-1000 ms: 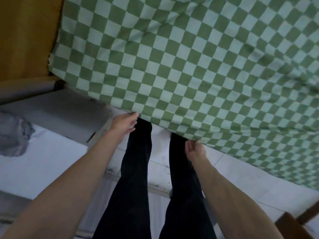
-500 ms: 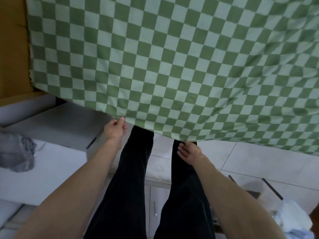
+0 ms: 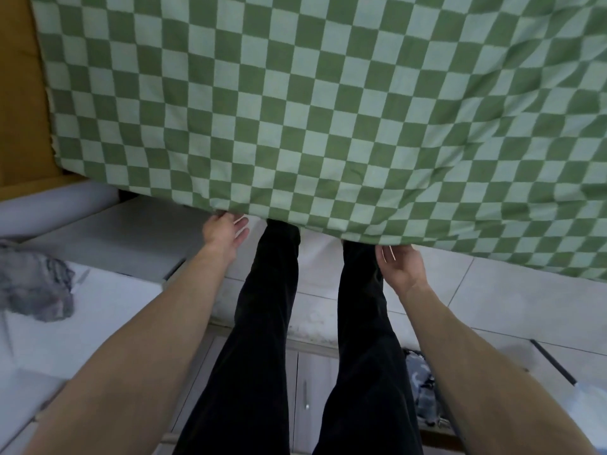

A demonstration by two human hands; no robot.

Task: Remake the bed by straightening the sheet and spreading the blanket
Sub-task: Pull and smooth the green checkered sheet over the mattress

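Green-and-pale checked cotton sheet point(image 3: 315, 119) lies mostly flat over bed, creased at right | left hand point(image 3: 223, 233) and right hand point(image 3: 399, 266) both spread-fingered at its near hem | straightening underway; blanket unseen, spreading remains

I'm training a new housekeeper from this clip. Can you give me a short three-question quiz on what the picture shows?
1. True or false: the left hand touches the near edge of the green-and-white checkered cloth.
2. The crumpled grey fabric lies: A) left of the legs, B) on the checkered cloth.
3. Which hand shows its palm under the cloth edge?

Key: 1 true; 2 A; 3 right hand.
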